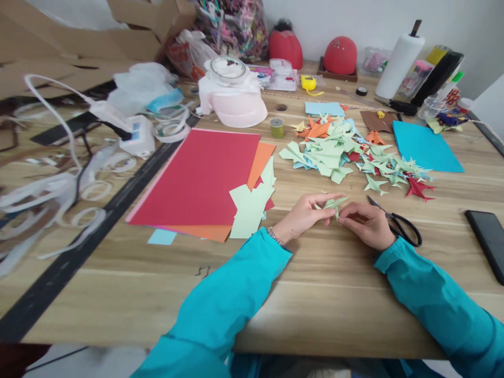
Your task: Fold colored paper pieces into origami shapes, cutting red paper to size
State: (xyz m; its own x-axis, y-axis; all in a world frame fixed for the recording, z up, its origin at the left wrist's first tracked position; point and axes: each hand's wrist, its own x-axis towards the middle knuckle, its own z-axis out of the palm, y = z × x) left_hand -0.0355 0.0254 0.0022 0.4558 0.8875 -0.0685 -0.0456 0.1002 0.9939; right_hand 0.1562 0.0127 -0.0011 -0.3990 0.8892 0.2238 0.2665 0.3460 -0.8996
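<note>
My left hand and my right hand meet over the wooden table, both pinching a small light-green folded paper piece. The left fingers grip its left side, the right fingers press its lower right edge. Both sleeves are teal. Black-handled scissors lie just right of my right hand, partly behind it. A pile of folded green, orange and red paper shapes lies beyond the hands.
Red and orange paper sheets with light-green offcuts lie left of the hands. A blue sheet and a black phone are at the right. Paper towel roll, tape rolls and cardboard clutter the back and left.
</note>
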